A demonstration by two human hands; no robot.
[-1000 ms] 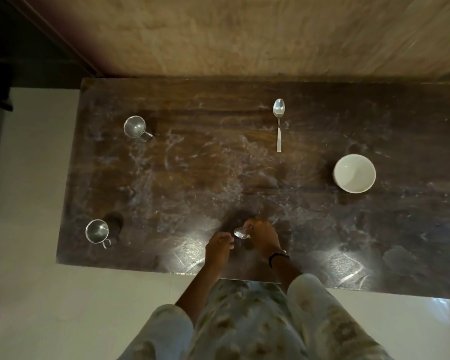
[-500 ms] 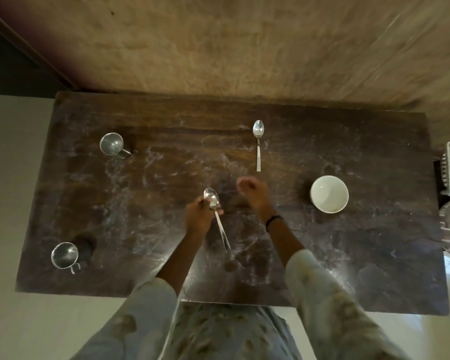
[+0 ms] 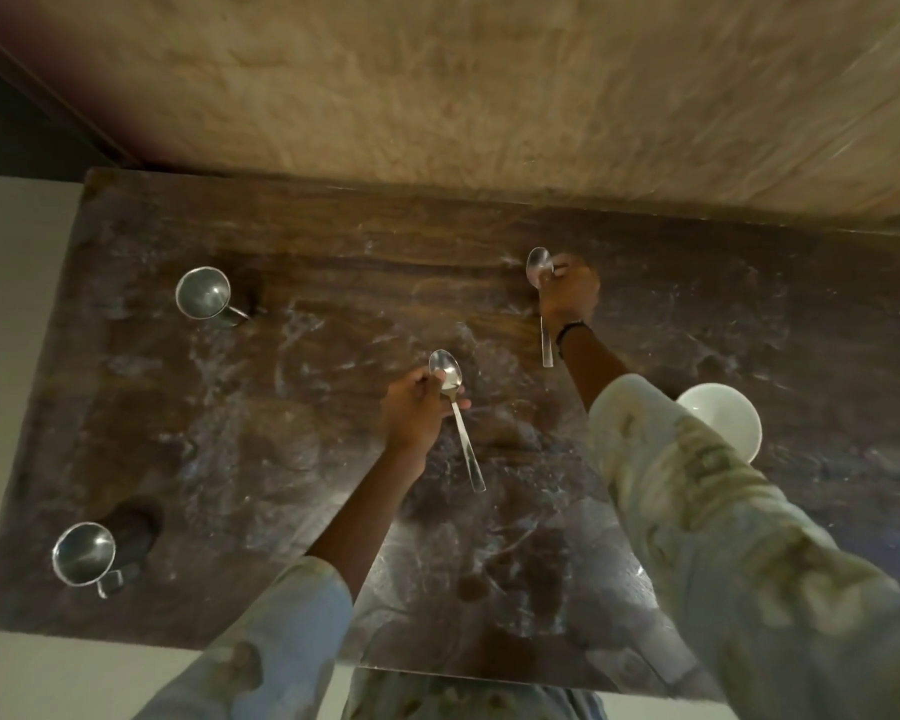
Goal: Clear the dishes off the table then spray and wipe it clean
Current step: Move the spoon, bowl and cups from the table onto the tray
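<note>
Clearing dishes: left hand point(image 3: 411, 413) is gripping one spoon point(image 3: 455, 407), right hand point(image 3: 567, 293) is pinching the far spoon point(image 3: 539, 267); next, lifting it off the counter point(image 3: 281, 407)

Dark smeared table point(image 3: 333, 241), two steel mugs point(image 3: 202, 293) point(image 3: 83, 553), white bowl point(image 3: 723, 415)

Your left hand point(image 3: 417, 413) is curling its fingers around a spoon point(image 3: 455, 407) just below the bowl, forearm bare past the pushed-up sleeve. Your right arm is stretching farther forward, its hand point(image 3: 567, 293) closing a grip on a second spoon point(image 3: 540, 283) near the bowl, a dark band circling that wrist
</note>
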